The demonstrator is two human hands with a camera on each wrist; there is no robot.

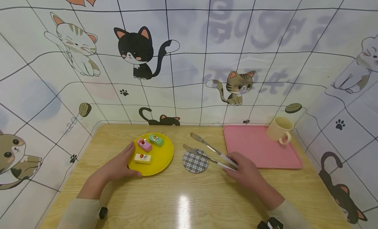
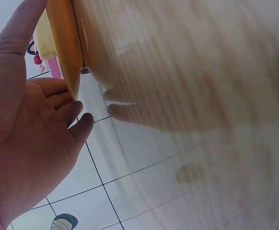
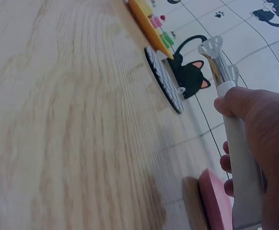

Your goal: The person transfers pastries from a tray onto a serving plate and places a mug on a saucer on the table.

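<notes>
In the head view my left hand (image 1: 119, 165) holds the left rim of a yellow plate (image 1: 161, 156), thumb at the near side and fingers along the far side. Three small toy cake slices lie on it: pink (image 1: 144, 145), green (image 1: 156, 140) and cream (image 1: 143, 159), each with decoration on top. A pair of metal tongs (image 1: 210, 147) with white handles is gripped in my right hand (image 1: 246, 170). Their arms stand apart, with nothing between the tips, above a round checked coaster (image 1: 196, 167). The right wrist view shows the thumb pressing the white handle (image 3: 240, 158).
A pink tray (image 1: 245, 150) lies at the back right, with a cream mug (image 1: 276, 130) on its far right corner. Behind the wooden table (image 1: 153, 202) hangs a white gridded sheet (image 1: 189, 68) with cartoon cats.
</notes>
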